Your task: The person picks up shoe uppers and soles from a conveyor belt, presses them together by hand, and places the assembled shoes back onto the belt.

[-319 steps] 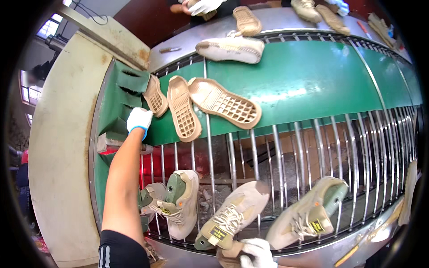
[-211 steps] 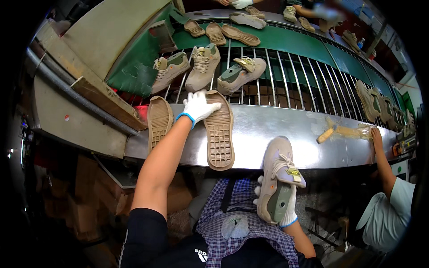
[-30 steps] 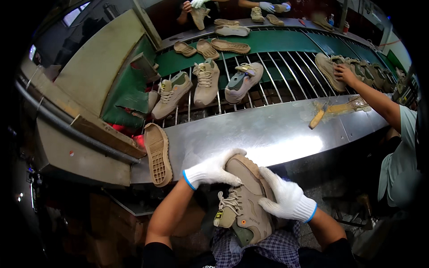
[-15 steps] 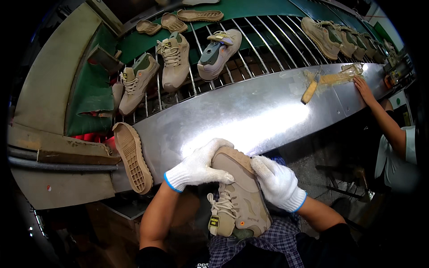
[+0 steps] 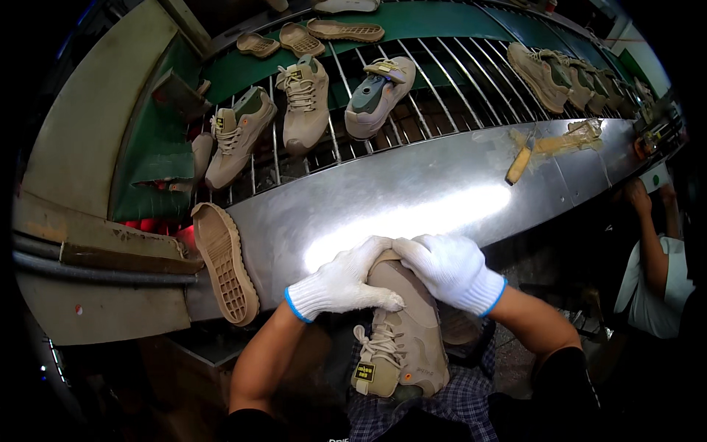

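A beige lace-up shoe (image 5: 412,346) lies across my lap, toe away from me and laces to the left. My white-gloved left hand (image 5: 346,280) grips the toe from the left, its thumb on the upper. From the other side my gloved right hand (image 5: 451,271) curls over the toe end, fingertips almost meeting the left hand's. Between them a tan sole edge shows at the toe; most of the sole is hidden under the shoe. A loose tan outsole (image 5: 227,265) with a gridded heel lies at the left end of the metal ledge (image 5: 294,214).
Beyond the ledge, beige shoes (image 5: 305,103) stand on a rack of metal bars (image 5: 442,81), with more at the far right. Several small soles (image 5: 298,38) lie on the green belt behind. A yellow-handled brush (image 5: 519,163) rests on the ledge. A co-worker (image 5: 652,258) sits at right.
My right hand has moved from the shoe's right side up and left onto the toe. The shoe has turned slightly. The co-worker's hand has left the ledge.
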Tool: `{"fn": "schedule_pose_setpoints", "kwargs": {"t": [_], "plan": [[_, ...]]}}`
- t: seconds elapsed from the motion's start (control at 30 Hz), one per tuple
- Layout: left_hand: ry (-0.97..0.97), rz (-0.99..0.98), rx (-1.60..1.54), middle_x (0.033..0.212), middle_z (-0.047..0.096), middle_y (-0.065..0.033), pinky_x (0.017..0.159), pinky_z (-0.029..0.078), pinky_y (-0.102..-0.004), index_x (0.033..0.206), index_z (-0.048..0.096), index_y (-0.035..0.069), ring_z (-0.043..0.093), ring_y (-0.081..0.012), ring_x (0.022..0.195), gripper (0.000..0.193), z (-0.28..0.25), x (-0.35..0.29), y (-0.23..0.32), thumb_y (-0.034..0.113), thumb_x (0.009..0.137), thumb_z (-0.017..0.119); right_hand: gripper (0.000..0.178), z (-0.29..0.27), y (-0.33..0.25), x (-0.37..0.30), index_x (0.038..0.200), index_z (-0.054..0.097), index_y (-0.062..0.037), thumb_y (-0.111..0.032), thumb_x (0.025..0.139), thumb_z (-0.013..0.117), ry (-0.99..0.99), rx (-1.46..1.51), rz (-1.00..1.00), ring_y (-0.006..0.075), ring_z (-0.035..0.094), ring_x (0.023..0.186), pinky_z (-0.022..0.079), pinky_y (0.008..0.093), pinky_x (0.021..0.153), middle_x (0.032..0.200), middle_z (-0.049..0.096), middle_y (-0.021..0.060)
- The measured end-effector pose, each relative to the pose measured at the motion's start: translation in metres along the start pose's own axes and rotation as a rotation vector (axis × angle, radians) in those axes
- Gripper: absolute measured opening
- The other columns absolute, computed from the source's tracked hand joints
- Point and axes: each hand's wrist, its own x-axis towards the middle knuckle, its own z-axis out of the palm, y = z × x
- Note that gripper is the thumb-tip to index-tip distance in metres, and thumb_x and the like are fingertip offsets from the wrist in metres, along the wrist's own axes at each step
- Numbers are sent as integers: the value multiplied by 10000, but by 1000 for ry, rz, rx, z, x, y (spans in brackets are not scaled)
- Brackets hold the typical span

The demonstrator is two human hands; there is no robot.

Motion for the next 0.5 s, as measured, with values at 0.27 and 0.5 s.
{"fn": "schedule_pose_setpoints", "kwargs": {"t": [0.27, 0.5], "plan": [[120, 61, 181, 1428, 629, -247, 1152, 489, -447, 1519, 525, -12, 614, -386, 1353, 954, 8, 4, 0, 491, 812, 922, 314, -14, -10, 30, 1038, 598, -51, -360, 1097, 601, -235, -34, 201, 356, 718, 609, 574, 460, 572, 672, 686, 146], [213, 211, 252, 1411, 636, -233, 1101, 534, -456, 1509, 538, 10, 661, -395, 1285, 864, 11, -4, -5, 480, 868, 877, 383, -47, -8, 0, 1268, 600, 23, -318, 1093, 599, -264, 319, 254, 382, 781, 840, 629, 483, 769, 940, 767, 218]]}}
